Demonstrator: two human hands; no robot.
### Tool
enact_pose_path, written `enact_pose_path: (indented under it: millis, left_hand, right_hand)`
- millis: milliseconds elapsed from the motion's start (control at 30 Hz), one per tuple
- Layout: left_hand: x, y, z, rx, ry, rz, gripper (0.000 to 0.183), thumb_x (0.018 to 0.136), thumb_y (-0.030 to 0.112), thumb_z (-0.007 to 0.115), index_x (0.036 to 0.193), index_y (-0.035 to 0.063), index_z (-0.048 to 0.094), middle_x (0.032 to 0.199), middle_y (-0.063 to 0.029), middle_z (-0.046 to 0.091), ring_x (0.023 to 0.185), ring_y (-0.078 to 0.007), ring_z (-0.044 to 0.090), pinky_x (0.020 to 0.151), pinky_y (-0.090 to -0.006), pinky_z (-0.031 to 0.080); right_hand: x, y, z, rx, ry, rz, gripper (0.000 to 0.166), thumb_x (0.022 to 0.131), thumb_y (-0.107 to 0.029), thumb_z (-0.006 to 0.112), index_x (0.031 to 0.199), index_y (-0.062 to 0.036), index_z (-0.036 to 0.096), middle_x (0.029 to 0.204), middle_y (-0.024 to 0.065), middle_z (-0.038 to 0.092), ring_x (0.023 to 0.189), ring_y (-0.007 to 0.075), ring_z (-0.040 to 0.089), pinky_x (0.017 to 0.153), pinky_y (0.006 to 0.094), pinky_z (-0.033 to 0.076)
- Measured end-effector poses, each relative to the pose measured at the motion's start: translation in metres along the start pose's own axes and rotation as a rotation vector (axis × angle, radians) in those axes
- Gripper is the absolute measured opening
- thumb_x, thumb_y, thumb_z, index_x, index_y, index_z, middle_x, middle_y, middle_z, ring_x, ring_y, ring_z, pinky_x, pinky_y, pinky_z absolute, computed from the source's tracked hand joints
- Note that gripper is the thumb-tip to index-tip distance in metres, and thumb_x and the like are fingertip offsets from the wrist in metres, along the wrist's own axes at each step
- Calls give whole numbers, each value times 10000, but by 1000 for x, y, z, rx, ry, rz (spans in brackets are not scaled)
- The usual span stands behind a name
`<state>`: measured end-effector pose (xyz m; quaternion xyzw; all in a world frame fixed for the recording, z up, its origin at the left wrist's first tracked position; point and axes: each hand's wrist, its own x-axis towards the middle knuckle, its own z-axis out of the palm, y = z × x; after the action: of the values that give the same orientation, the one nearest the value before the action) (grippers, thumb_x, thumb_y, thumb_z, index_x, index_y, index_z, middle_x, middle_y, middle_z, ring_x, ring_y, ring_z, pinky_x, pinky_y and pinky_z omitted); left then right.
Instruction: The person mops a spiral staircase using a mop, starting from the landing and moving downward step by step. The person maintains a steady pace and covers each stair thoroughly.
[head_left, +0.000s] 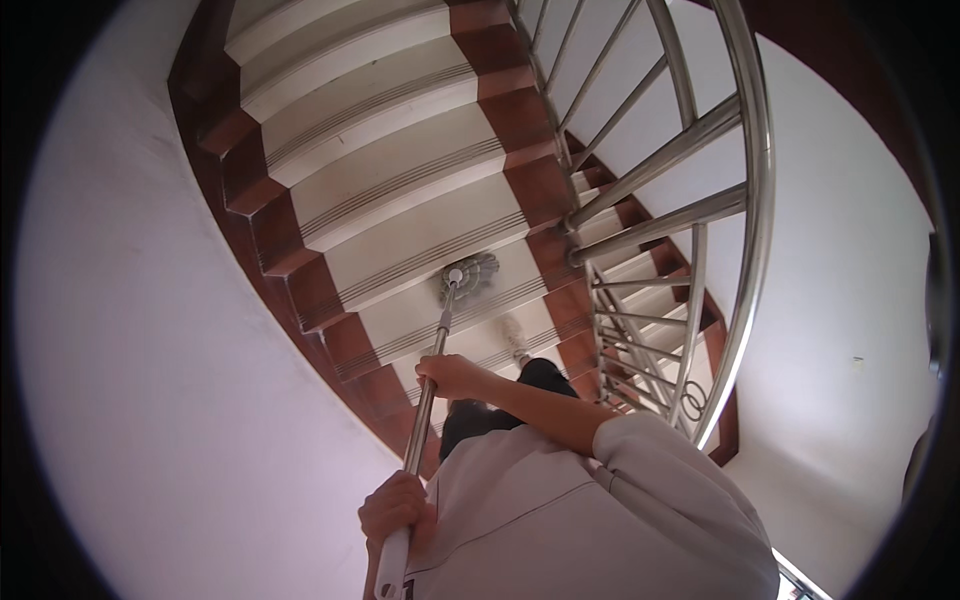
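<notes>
My left hand (397, 508) is closed around the lower part of a metal mop handle (422, 424), near its white end. Farther up the pole, my right hand (452, 376) grips the same handle, the forearm reaching across from the right. The round grey mop head (474, 276) lies on a pale stair tread, looking slightly blurred at its edges. A white joint links it to the pole. One light shoe (514, 337) shows on a tread just below the mop head.
Pale stairs (405, 169) with grooved edges and red-brown side bands rise ahead. A white wall (187, 360) borders them at left. A stainless-steel railing (757, 165) curves along the right, with another flight (645, 274) visible beyond its bars.
</notes>
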<state>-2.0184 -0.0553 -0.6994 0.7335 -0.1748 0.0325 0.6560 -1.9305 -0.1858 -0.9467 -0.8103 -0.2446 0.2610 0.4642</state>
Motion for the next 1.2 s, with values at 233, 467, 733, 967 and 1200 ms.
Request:
enact_pose_path:
  millis: [233,467,733,967,1200]
  left_hand:
    - [10,-36,68,49,-229,-115,204,658,-115,628,644,17,473,645,-97,512,629,-278,555,683,-369,497]
    - [40,-67,115,-158,-275,-37,192,670,-116,609,622,14,477,642,-94,529,576,-253,550,680,-378,502]
    - [72,-2,147,127,-221,-20,231,627,-120,564,574,41,406,516,-53,448,465,-205,466,557,-320,452]
    - [58,-39,200,-94,-84,-98,232,629,-120,570,567,14,392,537,-58,431,502,-230,471,581,-351,442]
    - [83,41,168,-93,-113,-6,272,685,-24,569,520,40,363,449,-60,402,377,-192,405,437,-331,390]
  right_hand:
    - [-49,96,-28,-138,-55,20,171,787,-241,586,818,-75,555,915,105,581,905,316,595,739,433,482]
    - [-109,160,-95,-196,185,141,119,693,-147,641,774,-84,580,832,112,588,844,323,605,713,425,492]
    - [-74,91,-93,73,104,-48,135,732,-164,607,833,-79,578,866,111,589,867,314,604,736,426,495]
    - [-154,157,-152,-114,284,220,70,725,-138,610,772,-87,601,836,105,609,826,320,613,698,433,502]
    - [-139,49,-128,73,340,81,59,725,-149,614,767,-117,586,824,52,597,791,272,614,677,386,492]
